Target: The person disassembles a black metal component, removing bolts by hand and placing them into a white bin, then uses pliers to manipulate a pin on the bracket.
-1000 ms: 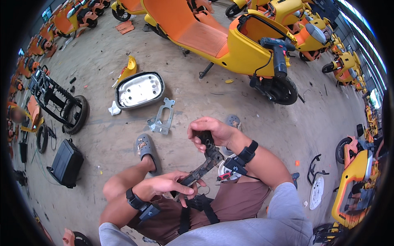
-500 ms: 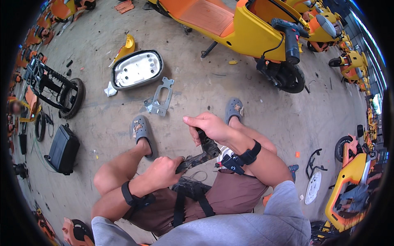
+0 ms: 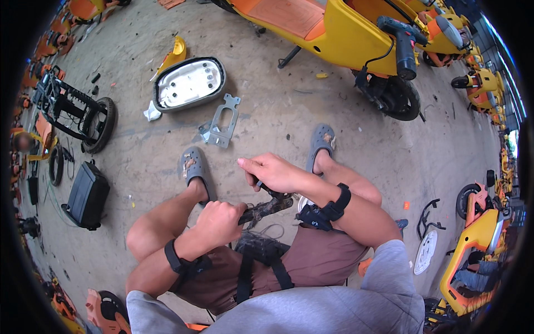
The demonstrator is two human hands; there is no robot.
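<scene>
Well, a dark, grimy bar (image 3: 266, 209) slants between the knees (image 3: 142, 238), the left hand (image 3: 221, 218) clenched on one end, the right hand (image 3: 270, 171) curled round the other. Beyond, a grey bracket (image 3: 220, 138) and an oval shell (image 3: 189, 84) lie on the floor (image 3: 261, 111).

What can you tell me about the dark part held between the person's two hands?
The dark part looks blackish with dull brownish patches, its surface rough or dirty. A long, narrow bar slants up to the right, and a shorter arm bends back from its far end, making a sharp angle. The left hand grips the bar's near end; the right hand holds the shorter arm. Both ends are hidden, and I can't tell metal from plastic.
</scene>
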